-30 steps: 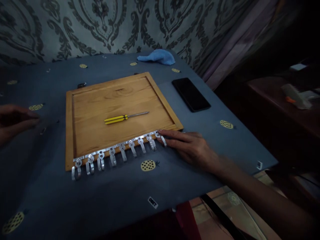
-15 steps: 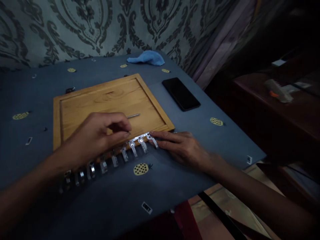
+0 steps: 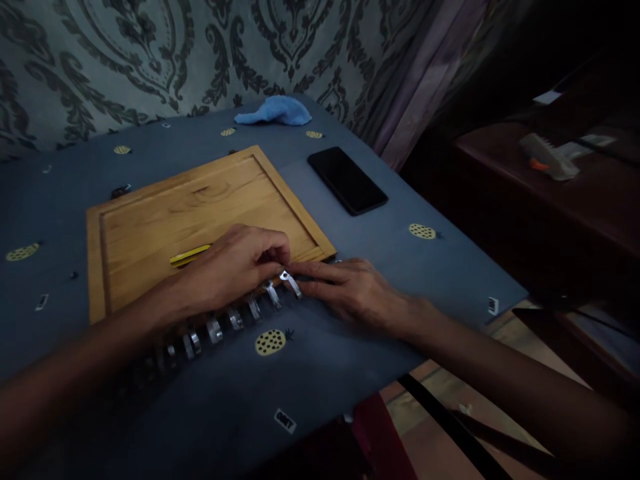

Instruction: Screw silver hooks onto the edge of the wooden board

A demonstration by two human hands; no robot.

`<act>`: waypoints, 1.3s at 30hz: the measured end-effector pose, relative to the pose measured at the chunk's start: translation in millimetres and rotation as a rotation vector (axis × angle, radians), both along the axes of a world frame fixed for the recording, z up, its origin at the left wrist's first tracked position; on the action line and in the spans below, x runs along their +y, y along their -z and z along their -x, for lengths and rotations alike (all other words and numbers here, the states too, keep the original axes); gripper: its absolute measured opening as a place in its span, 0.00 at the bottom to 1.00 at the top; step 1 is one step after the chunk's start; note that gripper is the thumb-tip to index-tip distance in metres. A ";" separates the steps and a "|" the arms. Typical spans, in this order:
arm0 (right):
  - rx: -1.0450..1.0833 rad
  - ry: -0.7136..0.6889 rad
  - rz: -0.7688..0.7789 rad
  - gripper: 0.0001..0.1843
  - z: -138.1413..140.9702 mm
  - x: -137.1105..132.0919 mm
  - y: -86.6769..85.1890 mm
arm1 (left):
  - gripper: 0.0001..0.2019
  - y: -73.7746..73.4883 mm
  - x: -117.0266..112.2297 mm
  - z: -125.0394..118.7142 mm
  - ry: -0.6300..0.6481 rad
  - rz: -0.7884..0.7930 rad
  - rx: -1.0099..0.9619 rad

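Observation:
A wooden board (image 3: 200, 200) with a raised rim lies on the blue tablecloth. Along its near edge runs a metal strip with several curved hooks (image 3: 254, 308). My left hand (image 3: 245, 263) reaches over the board, thumb and forefinger pinched together by the last hook on the right; whatever they hold is too small to make out. My right hand (image 3: 357, 290) grips the right end of the strip, its forefinger close to the left fingertips. On the board lies a yellow-and-black handle (image 3: 190, 255), probably a screwdriver's, partly hidden behind my left hand.
A black phone (image 3: 347, 180) lies right of the board. Toward the wall sits a crumpled blue cloth (image 3: 275, 111). A small dark object (image 3: 121, 191) rests by the board's far left edge. Off to the right, a dark red surface (image 3: 495, 163) holds a pale object with an orange part.
My left hand has moved right along the board's edge to the last hook, baring the yellow handle and covering the metal shaft. My right hand stays at the strip's end. The view has shifted slightly.

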State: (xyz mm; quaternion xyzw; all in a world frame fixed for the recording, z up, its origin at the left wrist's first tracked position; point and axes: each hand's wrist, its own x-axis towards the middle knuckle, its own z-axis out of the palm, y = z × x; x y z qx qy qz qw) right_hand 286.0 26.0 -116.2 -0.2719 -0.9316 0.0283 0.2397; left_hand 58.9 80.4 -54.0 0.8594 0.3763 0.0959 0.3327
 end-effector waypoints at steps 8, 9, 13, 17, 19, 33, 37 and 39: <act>0.010 0.002 -0.019 0.22 1.3 0.2 -0.9 | 0.06 -6.4 0.1 -1.6 -0.002 -0.003 0.054; 0.009 0.001 -0.015 0.23 1.2 0.2 -0.9 | 0.06 -6.8 -0.1 -1.6 0.000 -0.012 0.055; -0.007 0.003 0.007 0.23 0.3 -0.3 -0.7 | 0.07 -6.2 -1.1 -0.8 0.014 -0.051 0.066; -0.006 0.005 -0.006 0.23 -0.4 -0.5 -0.2 | 0.07 -4.4 -2.1 -0.2 0.025 -0.081 0.054; -0.013 0.012 -0.006 0.24 -0.3 -0.2 -0.4 | 0.07 -3.9 -2.5 -0.6 0.031 -0.099 0.056; 0.025 -0.015 -0.008 0.18 1.0 -0.1 0.1 | 0.07 -8.9 -10.6 -5.3 0.043 -0.131 0.090; -0.002 -0.001 -0.012 0.20 0.0 -0.2 -0.1 | 0.07 -8.1 -10.8 -5.6 0.026 -0.114 0.091; -0.006 0.001 -0.011 0.20 0.0 -0.2 0.3 | 0.07 -7.5 -10.8 -5.3 0.028 -0.114 0.076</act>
